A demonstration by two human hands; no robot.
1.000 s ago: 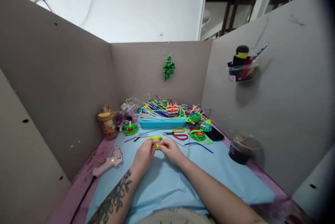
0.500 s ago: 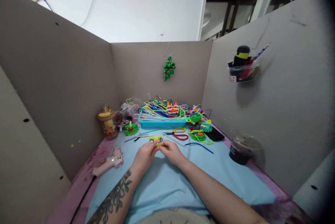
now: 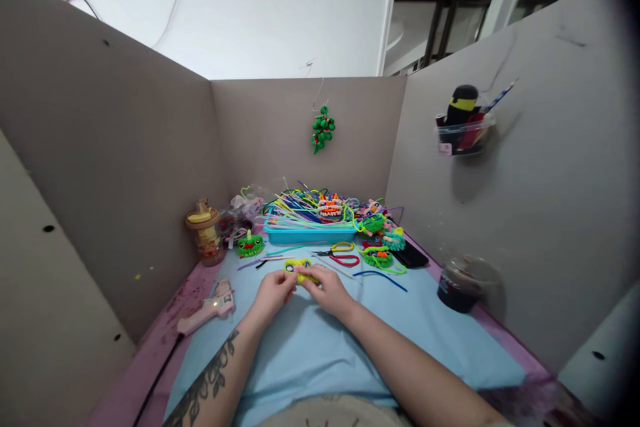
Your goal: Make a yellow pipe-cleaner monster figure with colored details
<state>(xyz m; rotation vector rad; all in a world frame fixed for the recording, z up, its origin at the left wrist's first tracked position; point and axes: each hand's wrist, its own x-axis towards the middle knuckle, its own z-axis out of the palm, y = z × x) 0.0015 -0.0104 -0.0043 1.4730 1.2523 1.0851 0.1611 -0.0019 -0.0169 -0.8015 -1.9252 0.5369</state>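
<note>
A small yellow pipe-cleaner figure (image 3: 299, 263) with blue-ringed eyes and a bit of pink is held over the blue cloth (image 3: 300, 347). My right hand (image 3: 325, 287) is closed on its right side, thumb and fingers pinching it. At its lower left, my left hand (image 3: 275, 292) has its fingers curled together; whether they grip a part of the figure or something small, I cannot make out. Just beyond the hands lie red- and yellow-handled pliers (image 3: 340, 256). A dark blue pipe cleaner (image 3: 381, 278) lies to the right of my right hand.
A blue tray (image 3: 310, 235) heaped with pipe cleaners stands at the back. Green figures (image 3: 250, 244) flank it, with a black phone (image 3: 410, 255) at right. A pink glue gun (image 3: 210, 310) with a cord, a lidded cup (image 3: 206, 234) and a dark jar (image 3: 457, 287) line the sides.
My left hand has drawn slightly down and left from the figure's front. More of the yellow figure shows, while my right hand stays on it.
</note>
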